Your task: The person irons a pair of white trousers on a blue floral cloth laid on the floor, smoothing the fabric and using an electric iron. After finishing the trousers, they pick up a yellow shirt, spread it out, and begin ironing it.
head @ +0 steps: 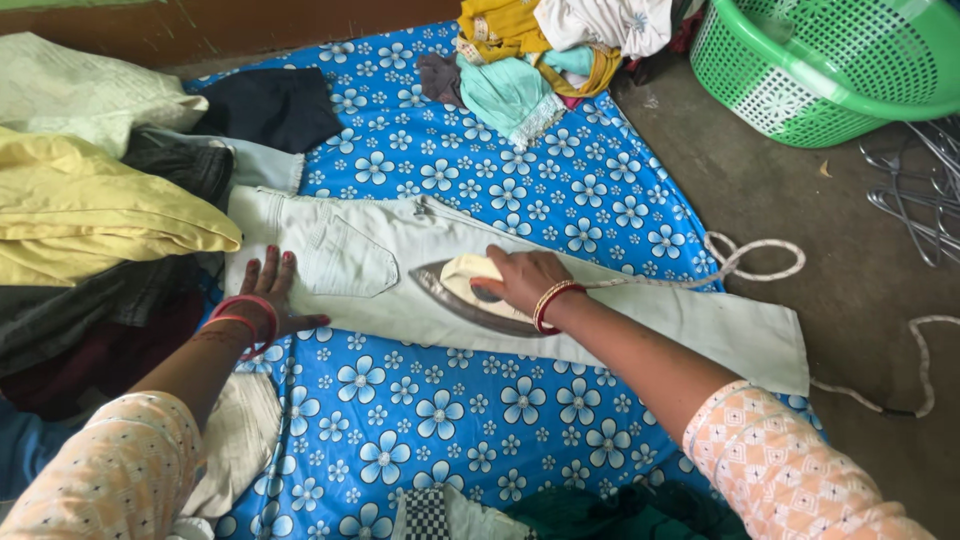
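Note:
A pair of pale light-coloured trousers lies flat across a blue sheet with white flowers. My right hand grips the cream handle of a metal iron that rests on the trousers near their middle. My left hand, wearing red bangles, lies flat with fingers spread on the waist end of the trousers, beside the back pocket. The iron's braided white cord runs off to the right over the floor.
A stack of folded clothes, yellow on top, sits at the left. Crumpled clothes lie at the top. A green plastic laundry basket and wire hangers stand on the grey floor at right.

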